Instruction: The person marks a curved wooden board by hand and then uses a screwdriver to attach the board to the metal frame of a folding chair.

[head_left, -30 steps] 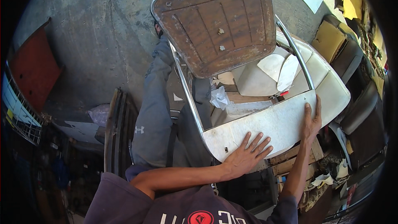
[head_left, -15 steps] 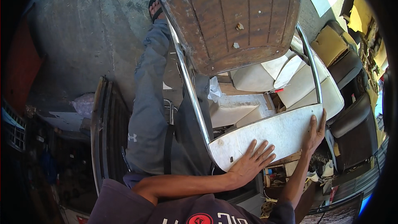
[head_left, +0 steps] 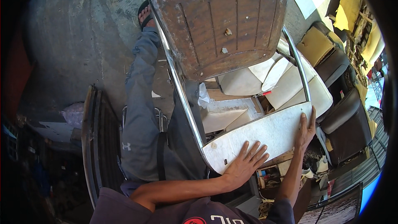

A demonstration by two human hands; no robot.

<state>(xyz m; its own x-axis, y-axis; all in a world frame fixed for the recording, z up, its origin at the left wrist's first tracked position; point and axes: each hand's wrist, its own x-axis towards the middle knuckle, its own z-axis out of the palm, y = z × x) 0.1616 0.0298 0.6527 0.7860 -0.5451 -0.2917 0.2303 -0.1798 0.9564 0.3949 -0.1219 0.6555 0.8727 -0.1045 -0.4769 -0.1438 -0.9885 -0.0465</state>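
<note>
A metal chair frame (head_left: 181, 92) with chromed tubes lies across in front of me, its brown, stained seat plate (head_left: 219, 29) at the far end. A white curved board (head_left: 267, 132) spans the two tubes at the near end. My left hand (head_left: 244, 162) rests flat on the board's near left part, fingers spread. At the board's right end, beside the right tube, my right hand (head_left: 306, 132) grips the edge, thumb on top and some fingers hidden below. A small dark slot shows near the board's left corner.
White cushion pieces (head_left: 242, 81) lie under and beyond the frame, with a red-handled tool (head_left: 265, 93) among them. Dark padded seats (head_left: 346, 112) and yellow foam (head_left: 347, 6) crowd the right. Dark slatted pieces (head_left: 97, 128) stand left of my legs.
The whole view has shifted slightly, so chair and board appear farther left. Both hands keep their places on the board.
</note>
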